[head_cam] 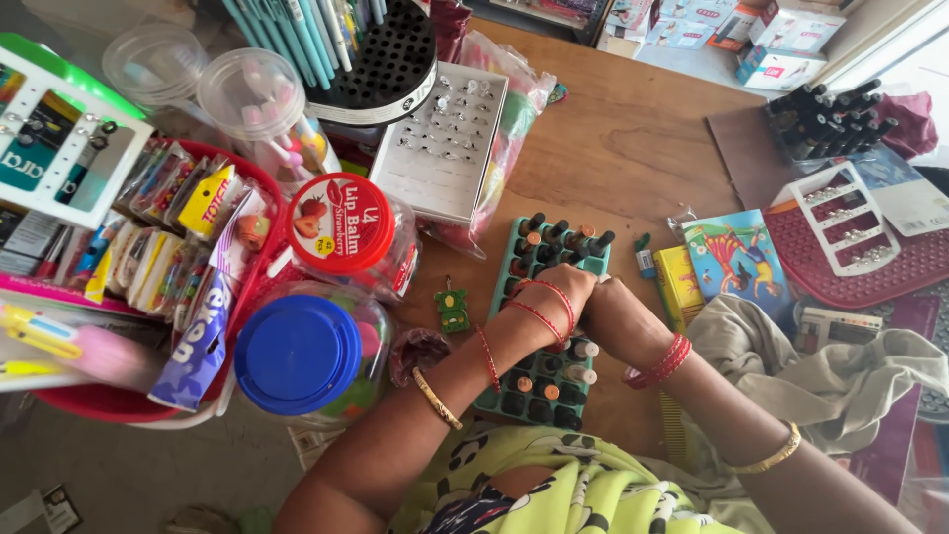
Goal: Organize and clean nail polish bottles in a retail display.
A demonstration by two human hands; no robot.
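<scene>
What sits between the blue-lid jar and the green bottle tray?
Head view: between the blue-lid jar and the green tray lie a small green charm and a dark red pouch, with the left forearm crossing there.

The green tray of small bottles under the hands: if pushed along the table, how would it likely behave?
The green tray looks thin plastic, so it would probably slide easily on the wooden table. Its upright bottles sit in separate slots, so they likely stay put, though a jolt might tip some.

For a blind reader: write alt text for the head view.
Both hands, left hand and right hand, meet over a green tray of small capped bottles on a wooden table. To the left stand a blue-lidded jar and a red-lidded jar.
</scene>
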